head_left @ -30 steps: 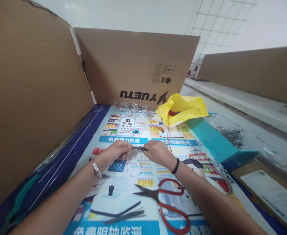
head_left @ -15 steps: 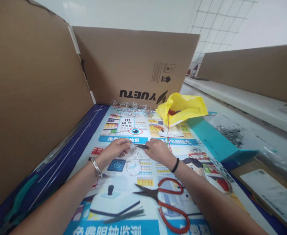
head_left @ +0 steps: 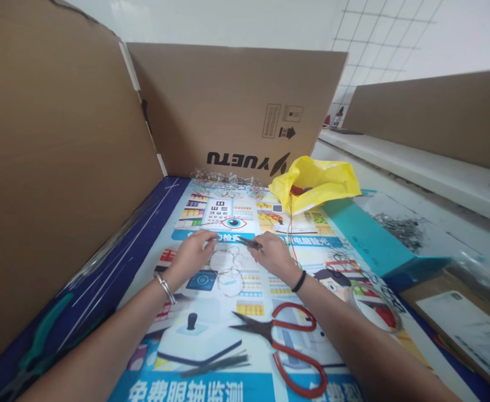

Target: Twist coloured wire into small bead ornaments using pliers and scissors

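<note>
My right hand (head_left: 273,254) is closed around a pair of small pliers (head_left: 251,244) with dark, narrow jaws pointing left. To its left, my left hand (head_left: 192,254) has its thumb and fingers curled together; what they pinch is too fine to make out. A gap separates these fingers from the pliers' tips. Loops of thin wire (head_left: 230,282) show between and below both hands, over the printed sheet. Nearer to me lie scissors (head_left: 272,330) with red handles and dark blades, beside a bundle of short dark strips (head_left: 220,364).
Cardboard panels (head_left: 236,100) stand at the back and left. Tangled clear-beaded wire (head_left: 228,184) lies along the back. A yellow bag (head_left: 316,184) holds red and green cord. At right are a tape roll (head_left: 374,307) and a teal box (head_left: 366,237); teal-handled pliers (head_left: 44,329) lie at left.
The left fingers have moved away from the pliers' tips, slightly left. The right hand has shifted a little right and up with the pliers. The whole view has tilted slightly.
</note>
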`<state>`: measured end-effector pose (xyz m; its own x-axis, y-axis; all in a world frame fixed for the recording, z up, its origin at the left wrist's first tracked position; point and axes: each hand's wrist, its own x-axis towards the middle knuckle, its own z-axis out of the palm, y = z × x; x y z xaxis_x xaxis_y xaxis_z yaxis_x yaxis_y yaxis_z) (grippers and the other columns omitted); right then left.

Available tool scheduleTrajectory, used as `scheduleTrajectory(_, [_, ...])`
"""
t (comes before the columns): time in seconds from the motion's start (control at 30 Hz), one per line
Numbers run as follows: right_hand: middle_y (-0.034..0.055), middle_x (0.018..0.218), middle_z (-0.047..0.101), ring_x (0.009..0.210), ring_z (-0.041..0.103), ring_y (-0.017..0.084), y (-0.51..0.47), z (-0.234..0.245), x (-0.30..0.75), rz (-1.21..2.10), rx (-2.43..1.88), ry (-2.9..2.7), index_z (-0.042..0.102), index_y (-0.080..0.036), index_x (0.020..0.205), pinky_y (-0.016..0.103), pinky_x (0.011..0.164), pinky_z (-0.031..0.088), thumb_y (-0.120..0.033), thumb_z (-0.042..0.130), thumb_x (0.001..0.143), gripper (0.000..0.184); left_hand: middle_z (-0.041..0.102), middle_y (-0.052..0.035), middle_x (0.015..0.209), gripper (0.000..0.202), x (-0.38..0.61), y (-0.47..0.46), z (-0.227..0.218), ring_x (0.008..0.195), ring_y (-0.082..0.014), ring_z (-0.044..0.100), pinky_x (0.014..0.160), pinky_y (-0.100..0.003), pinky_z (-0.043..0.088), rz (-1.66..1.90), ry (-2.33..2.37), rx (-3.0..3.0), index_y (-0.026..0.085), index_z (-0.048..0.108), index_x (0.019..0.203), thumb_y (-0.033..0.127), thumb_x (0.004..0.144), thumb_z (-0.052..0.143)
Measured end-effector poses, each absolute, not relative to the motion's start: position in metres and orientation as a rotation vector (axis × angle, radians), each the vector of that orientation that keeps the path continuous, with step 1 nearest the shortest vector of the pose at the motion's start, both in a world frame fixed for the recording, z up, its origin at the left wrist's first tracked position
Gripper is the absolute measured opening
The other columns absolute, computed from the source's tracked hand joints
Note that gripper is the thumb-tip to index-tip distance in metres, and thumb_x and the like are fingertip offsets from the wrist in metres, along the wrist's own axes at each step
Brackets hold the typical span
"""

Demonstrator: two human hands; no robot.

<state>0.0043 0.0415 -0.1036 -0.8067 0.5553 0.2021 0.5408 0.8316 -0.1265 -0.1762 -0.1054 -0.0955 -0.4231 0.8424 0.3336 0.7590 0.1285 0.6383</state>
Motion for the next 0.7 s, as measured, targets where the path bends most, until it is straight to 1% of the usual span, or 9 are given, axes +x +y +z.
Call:
scheduleTrajectory(0.1, [0.0054, 0.088, 0.056, 0.089, 0.052, 0.019, 0.042, -0.106, 0.003, 0.112, -0.837, -2.737, 0.064, -0.023, 0.092, 0.027, 0.074, 0.034, -0.044, 0.053, 0.082, 0.026, 0.066, -0.0063, 0.109, 0.028, -0.167, -0.108, -0.101, 0.106, -0.0212, 0.055, 0.096, -0.036, 0.04, 1.005, 2.222, 1.854, 0.018, 0.063, 0.104, 0.019, 0.081, 0.048])
scheduleTrajectory(0.2, [0.0071, 0.091, 0.055, 0.092, 0.05, 0.022, 0.043, -0.107, 0.002, 0.064, -0.885, -2.699, 0.063, -0.023, 0.096, 0.03, 0.075, 0.034, -0.049, 0.053, 0.081, 0.032, 0.063, -0.0064, 0.115, 0.033, -0.162, -0.108, -0.105, 0.11, -0.0207, 0.053, 0.098, -0.036, 0.039, 0.857, 2.171, 2.002, 0.018, 0.06, 0.111, 0.017, 0.081, 0.047])
scheduleTrajectory(0.27, [0.0081, 0.094, 0.055, 0.093, 0.049, 0.023, 0.043, -0.108, 0.002, 0.023, -0.907, -2.684, 0.062, -0.023, 0.1, 0.032, 0.075, 0.034, -0.051, 0.052, 0.082, 0.034, 0.062, -0.0067, 0.117, 0.034, -0.163, -0.108, -0.106, 0.111, -0.0206, 0.053, 0.098, -0.036, 0.039, 0.85, 2.171, 1.991, 0.018, 0.059, 0.113, 0.017, 0.081, 0.048])
scheduleTrajectory(0.37, [0.0087, 0.096, 0.055, 0.095, 0.048, 0.024, 0.044, -0.108, 0.003, 0.003, -0.904, -2.674, 0.062, -0.023, 0.1, 0.034, 0.077, 0.033, -0.051, 0.047, 0.085, 0.035, 0.062, -0.0075, 0.117, 0.034, -0.168, -0.107, -0.105, 0.11, -0.0201, 0.054, 0.096, -0.035, 0.041, 0.94, 2.225, 1.874, 0.017, 0.057, 0.115, 0.021, 0.083, 0.046])
scheduleTrajectory(0.47, [0.0074, 0.096, 0.058, 0.096, 0.048, 0.024, 0.044, -0.104, 0.003, 0.035, -0.844, -2.658, 0.064, -0.023, 0.096, 0.035, 0.078, 0.032, -0.044, 0.048, 0.086, 0.028, 0.065, -0.0076, 0.111, 0.03, -0.172, -0.107, -0.103, 0.104, -0.0198, 0.058, 0.09, -0.033, 0.045, 0.992, 2.268, 1.781, 0.016, 0.059, 0.11, 0.023, 0.083, 0.046])
scheduleTrajectory(0.57, [0.0048, 0.093, 0.063, 0.094, 0.05, 0.021, 0.042, -0.097, -0.003, 0.171, -0.682, -2.656, 0.065, -0.022, 0.092, 0.032, 0.079, 0.033, -0.034, 0.051, 0.086, 0.019, 0.068, -0.0065, 0.101, 0.026, -0.173, -0.105, -0.102, 0.096, -0.0198, 0.061, 0.083, -0.031, 0.047, 0.987, 2.284, 1.763, 0.017, 0.063, 0.101, 0.025, 0.083, 0.046])
scheduleTrajectory(0.63, [0.0034, 0.089, 0.066, 0.088, 0.052, 0.018, 0.038, -0.093, -0.012, 0.305, -0.569, -2.654, 0.065, -0.02, 0.09, 0.029, 0.08, 0.034, -0.03, 0.051, 0.086, 0.018, 0.068, -0.0049, 0.095, 0.023, -0.174, -0.104, -0.101, 0.091, -0.0193, 0.062, 0.079, -0.029, 0.047, 0.974, 2.296, 1.764, 0.018, 0.065, 0.095, 0.025, 0.083, 0.046])
scheduleTrajectory(0.7, [0.002, 0.085, 0.067, 0.084, 0.054, 0.016, 0.032, -0.09, -0.023, 0.419, -0.485, -2.656, 0.065, -0.02, 0.093, 0.026, 0.078, 0.035, -0.031, 0.051, 0.087, 0.019, 0.069, -0.003, 0.09, 0.022, -0.174, -0.102, -0.101, 0.085, -0.0185, 0.062, 0.076, -0.028, 0.046, 0.951, 2.311, 1.773, 0.02, 0.065, 0.089, 0.025, 0.083, 0.044])
